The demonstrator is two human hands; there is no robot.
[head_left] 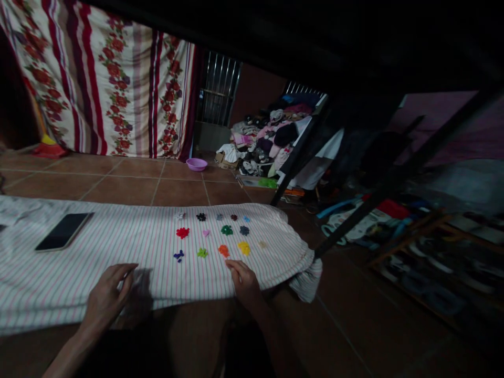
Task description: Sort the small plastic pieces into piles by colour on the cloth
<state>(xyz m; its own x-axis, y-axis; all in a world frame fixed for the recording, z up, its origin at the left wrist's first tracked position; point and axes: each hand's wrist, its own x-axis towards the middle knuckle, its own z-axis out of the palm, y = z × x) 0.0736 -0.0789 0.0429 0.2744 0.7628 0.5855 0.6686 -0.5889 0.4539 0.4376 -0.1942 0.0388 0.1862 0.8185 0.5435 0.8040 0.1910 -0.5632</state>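
Observation:
Small piles of coloured pieces, too small to name, lie in rough rows on a striped cloth [165,283]. My right hand [244,278] is just in front of the orange pile [223,250], its thumb and fingertips pinched together. Whatever may be between them is too small to make out. Near the cloth's front edge, my left hand [108,291] hovers with curled fingers and the thumb close to the fingertips; any held piece is hidden. Nearby are a yellow pile [244,248], a light green pile [202,253], a dark blue pile [179,256] and a red pile [182,232].
A phone [64,232] lies on the cloth at the left. Beyond are a tiled floor [114,184], a purple basin [197,165] and a hanging flowered curtain [136,94]. Clothes are heaped [271,136] at the back. Dark posts and a rack [433,236] stand at the right.

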